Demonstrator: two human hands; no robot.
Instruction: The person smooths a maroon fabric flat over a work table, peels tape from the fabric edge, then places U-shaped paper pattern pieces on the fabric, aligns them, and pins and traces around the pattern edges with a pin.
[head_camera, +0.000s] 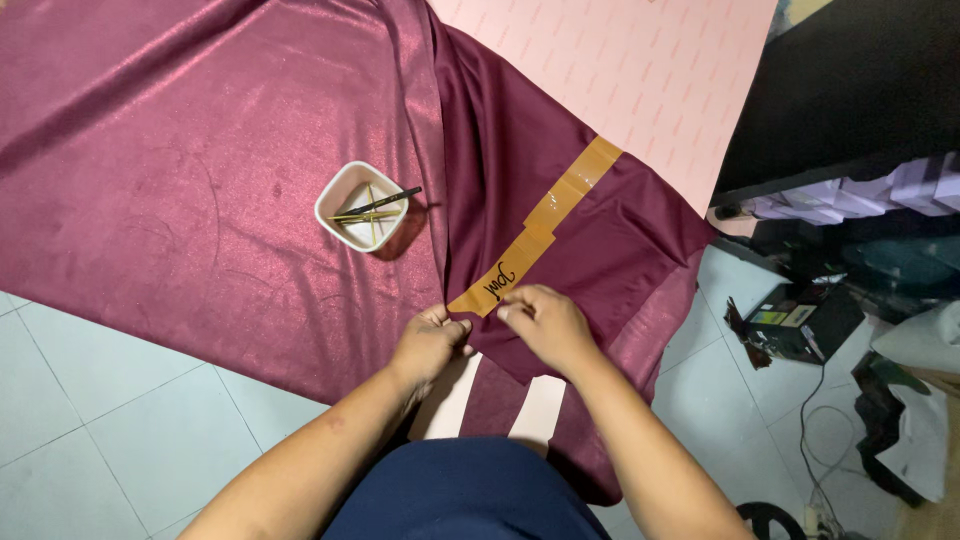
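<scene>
Pale-tiled floor under a tabletop draped in shiny maroon fabric (200, 150): tan tape strip (545, 215) runs diagonally up-right from both hands, left hand (430, 340) and right hand (545, 322) pinching the fabric edge at its near end.

Both hands meet at the near edge of a maroon fabric (200, 150): the left hand (428, 345) and right hand (545, 322) pinch the end of a tan tape strip (545, 222) running diagonally across it. A small white dish (338, 197) holding thin sticks sits on the cloth, just left of a fold.
</scene>
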